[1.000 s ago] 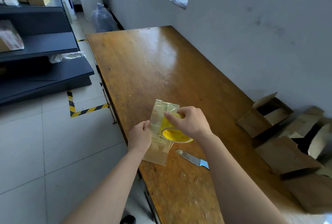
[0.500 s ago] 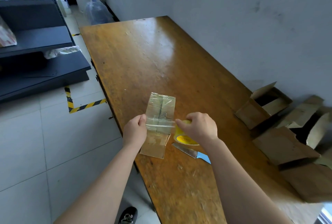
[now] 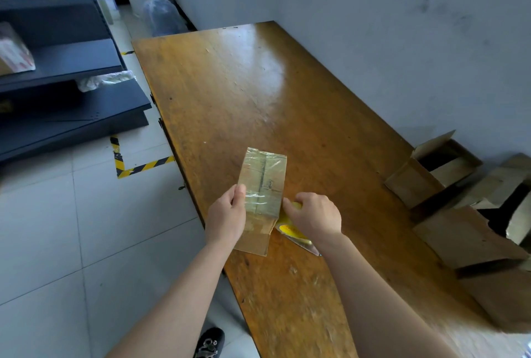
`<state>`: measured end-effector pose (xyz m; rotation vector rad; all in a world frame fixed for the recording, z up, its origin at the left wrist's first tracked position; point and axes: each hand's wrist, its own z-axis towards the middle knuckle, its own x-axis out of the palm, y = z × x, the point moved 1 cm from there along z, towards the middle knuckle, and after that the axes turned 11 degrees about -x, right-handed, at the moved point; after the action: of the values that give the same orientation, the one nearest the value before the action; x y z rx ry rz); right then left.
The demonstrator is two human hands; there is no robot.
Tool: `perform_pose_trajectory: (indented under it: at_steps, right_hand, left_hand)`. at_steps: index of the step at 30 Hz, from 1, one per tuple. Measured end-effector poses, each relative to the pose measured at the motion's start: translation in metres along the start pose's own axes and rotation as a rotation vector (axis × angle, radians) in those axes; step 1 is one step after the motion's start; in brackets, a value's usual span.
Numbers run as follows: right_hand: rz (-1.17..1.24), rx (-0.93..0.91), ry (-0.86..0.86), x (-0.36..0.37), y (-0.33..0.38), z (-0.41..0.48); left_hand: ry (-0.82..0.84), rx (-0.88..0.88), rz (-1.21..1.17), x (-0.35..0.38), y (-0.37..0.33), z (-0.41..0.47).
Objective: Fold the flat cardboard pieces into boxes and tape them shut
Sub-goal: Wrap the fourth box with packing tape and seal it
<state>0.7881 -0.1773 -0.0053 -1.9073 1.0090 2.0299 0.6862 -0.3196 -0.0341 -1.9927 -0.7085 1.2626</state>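
Looking down at a long brown wooden table point(image 3: 244, 93) set against a grey wall, I see nothing between my view and the work, though my own right forearm covers part of the near tabletop. Off the table's left side stand dark blue metal shelves point(image 3: 66, 53), with one strip of yellow-and-black floor tape point(image 3: 138, 168) on the white tiles between them and the table. Beyond the table's far left corner sits one clear plastic water jug point(image 3: 162, 13). One black shoe point(image 3: 208, 343) shows below the table's near left edge.

Over that near left edge I hold one small flat brown cardboard box wrapped in clear tape point(image 3: 263, 185), tilted up on end. My left hand point(image 3: 225, 214) pinches its left edge, thumb on the front face and the other fingers curled behind. My right hand point(image 3: 314, 218) is curled over one yellow roll of tape point(image 3: 290, 230) just beside the box's lower right edge. I cannot tell whether the forefinger touches the box. One thin grey blade tip point(image 3: 311, 248) pokes out under that wrist, lying on the table.

Along the table's right side by the wall lies one open brown cardboard box with raised flaps point(image 3: 413, 182) and a heap of brown cardboard boxes point(image 3: 465, 237), at least four, well apart from both hands
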Motion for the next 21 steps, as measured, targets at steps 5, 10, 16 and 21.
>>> perform_pose_trajectory:
  at_steps: [5,10,16,21]
  right_hand:
    - [0.012,0.054,0.065,0.001,0.011,-0.003]
    - [0.366,0.088,0.174,0.011,0.033,-0.011]
    - [0.731,0.129,0.252,0.011,0.053,-0.021]
    - [0.841,-0.016,0.174,0.012,0.063,-0.024]
  left_hand:
    - [0.203,0.015,-0.002,-0.011,-0.007,0.011]
    - [-0.123,0.208,0.381,-0.044,-0.029,0.025]
    - [-0.234,0.583,0.401,-0.043,-0.010,-0.006]
    - [-0.083,0.448,0.458,-0.047,0.002,0.015]
